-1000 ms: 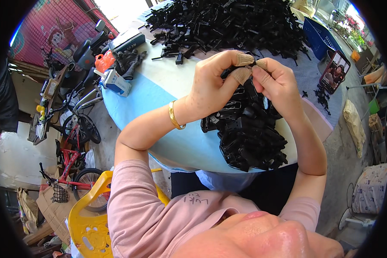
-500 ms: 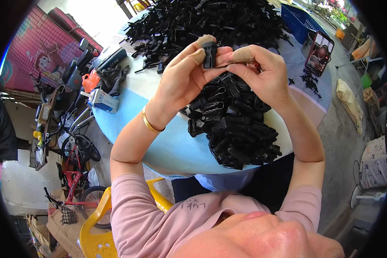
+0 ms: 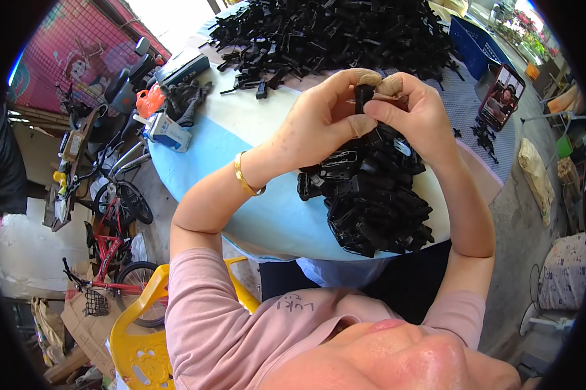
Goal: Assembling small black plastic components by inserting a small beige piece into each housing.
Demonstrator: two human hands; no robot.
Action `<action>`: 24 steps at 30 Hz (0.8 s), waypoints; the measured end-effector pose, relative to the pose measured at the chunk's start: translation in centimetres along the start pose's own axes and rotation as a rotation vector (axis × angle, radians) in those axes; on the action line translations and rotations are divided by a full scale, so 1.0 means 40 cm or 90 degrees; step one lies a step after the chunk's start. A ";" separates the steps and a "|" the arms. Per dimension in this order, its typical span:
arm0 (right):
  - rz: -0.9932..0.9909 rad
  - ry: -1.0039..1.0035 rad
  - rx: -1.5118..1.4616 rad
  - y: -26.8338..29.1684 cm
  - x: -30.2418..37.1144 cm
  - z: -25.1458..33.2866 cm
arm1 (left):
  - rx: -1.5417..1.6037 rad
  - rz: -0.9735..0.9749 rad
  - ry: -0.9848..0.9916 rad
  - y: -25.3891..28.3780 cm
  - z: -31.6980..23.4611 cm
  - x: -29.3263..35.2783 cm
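Observation:
My left hand (image 3: 312, 127) pinches a small black plastic part (image 3: 364, 97) upright between its thumb and fingers. Against that part closes my right hand (image 3: 429, 120), which grips a thin, narrow tool (image 3: 392, 98) with a reddish end; its kind is mostly hidden by the fingers. Beige fabric covers wrap several fingertips, and a gold bangle circles my left wrist. Below both hands lies a near heap of black plastic parts (image 3: 377, 201) at the table's front. A much larger heap of black pieces (image 3: 332, 42) spreads over the far side.
The round table has a pale blue and white cover (image 3: 241, 195). On its left are a blue-white carton (image 3: 168, 132), dark gloves (image 3: 187, 101) and a box (image 3: 182, 69). At right stand a phone (image 3: 501, 97) and a blue basket (image 3: 478, 49). A yellow chair (image 3: 140, 338) is beside me.
My hands have come together, the right one moving onto the black part. That part has turned and is more covered by fingers. The whole view has shifted slightly.

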State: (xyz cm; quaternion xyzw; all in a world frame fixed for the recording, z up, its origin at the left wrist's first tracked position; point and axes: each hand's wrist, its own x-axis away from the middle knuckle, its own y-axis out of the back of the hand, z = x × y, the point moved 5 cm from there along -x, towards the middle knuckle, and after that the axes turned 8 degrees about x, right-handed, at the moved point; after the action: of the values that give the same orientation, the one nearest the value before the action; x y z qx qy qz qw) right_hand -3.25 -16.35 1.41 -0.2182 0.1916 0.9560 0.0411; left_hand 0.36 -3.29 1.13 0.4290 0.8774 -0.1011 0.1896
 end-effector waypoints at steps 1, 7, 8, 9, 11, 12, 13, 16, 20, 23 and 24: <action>0.004 0.003 -0.001 0.004 -0.001 0.003 | -0.002 -0.004 -0.001 0.006 -0.001 -0.001; 0.054 -0.060 -0.081 -0.007 0.006 -0.010 | 0.056 -0.046 0.018 0.013 0.004 -0.006; 0.064 -0.052 -0.056 -0.009 0.007 -0.008 | 0.034 -0.044 -0.001 0.012 0.002 -0.005; 0.075 -0.045 -0.031 -0.011 0.008 -0.006 | 0.013 -0.042 -0.021 0.010 -0.001 -0.003; 0.062 -0.036 -0.028 -0.014 0.008 0.001 | 0.007 -0.042 -0.028 0.011 -0.004 -0.001; 0.048 -0.028 -0.025 -0.013 0.009 0.005 | 0.001 -0.041 -0.035 0.011 -0.005 0.000; 0.048 -0.027 -0.025 -0.011 0.009 0.007 | 0.001 -0.041 -0.036 0.012 -0.005 -0.001; 0.059 -0.053 -0.011 -0.010 0.012 0.004 | -0.036 -0.055 -0.042 0.016 0.001 -0.001; 0.044 -0.078 0.001 -0.020 0.018 0.000 | -0.077 -0.098 -0.121 0.016 0.004 0.004; 0.035 -0.069 -0.005 -0.027 0.025 0.008 | -0.163 -0.133 -0.156 0.016 -0.005 0.019; 0.028 -0.057 -0.010 -0.028 0.024 0.013 | -0.204 -0.148 -0.162 0.018 -0.009 0.025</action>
State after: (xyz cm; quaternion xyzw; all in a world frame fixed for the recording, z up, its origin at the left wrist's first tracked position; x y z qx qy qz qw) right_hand -4.14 -15.11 1.04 -0.1710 0.1871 0.9670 0.0272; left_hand 0.27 -2.02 1.01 0.2735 0.8946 -0.0353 0.3515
